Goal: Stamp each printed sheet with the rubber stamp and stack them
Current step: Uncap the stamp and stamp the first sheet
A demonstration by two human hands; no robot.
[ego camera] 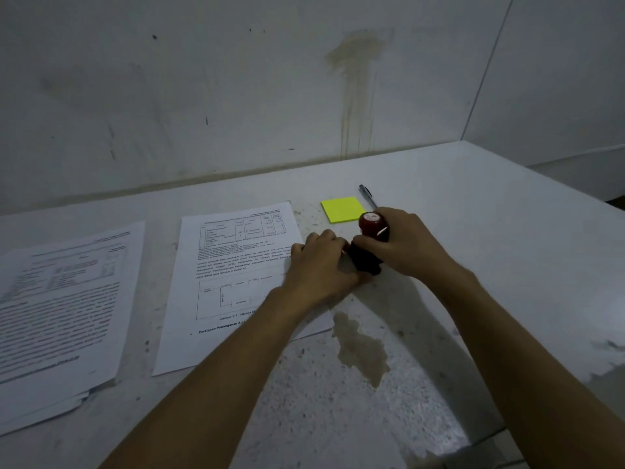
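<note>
Right hand [402, 245] clamped on rubber stamp [371, 231], just right of printed sheet [233, 265] on tabletop [473, 231]. Left hand [319, 265] rests flat on sheet's right edge, fingers touching stamp base. Stack [57, 306] left of sheet.

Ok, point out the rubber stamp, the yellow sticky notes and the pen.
rubber stamp [371, 222], head view, on its red knob above the right hand.
yellow sticky notes [342, 209], head view, middle of the pad's top sheet.
pen [367, 196], head view, on the barrel beyond the pad.
</note>
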